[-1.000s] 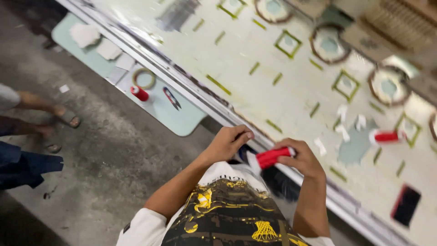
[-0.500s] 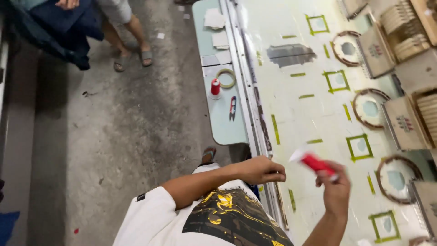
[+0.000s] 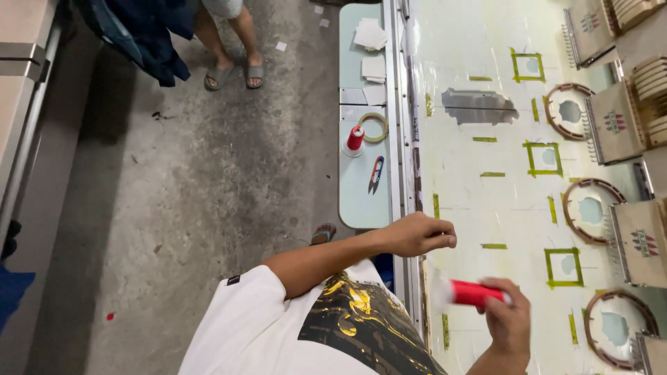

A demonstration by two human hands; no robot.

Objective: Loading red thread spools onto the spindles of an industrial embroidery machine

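Red glossy plastic tube (image 3: 474,293); pale glossy sheet-covered table (image 3: 486,208); round wooden hoops (image 3: 566,111); rough grey concrete floor (image 3: 194,180).

Red tube (image 3: 474,292) in right hand (image 3: 507,321): white tip motion-blurred, its shape unreadable. Left hand (image 3: 415,235) closed; contents, if any, hidden by curled fingers. Bystander (image 3: 229,42) cut off at top edge, only lower legs and sandals visible. Embroidery heads (image 3: 629,125) cropped at right edge. Lowest hoop (image 3: 618,326) partly cut by bottom edge. Small tool (image 3: 376,173) on side shelf: too small to identify.
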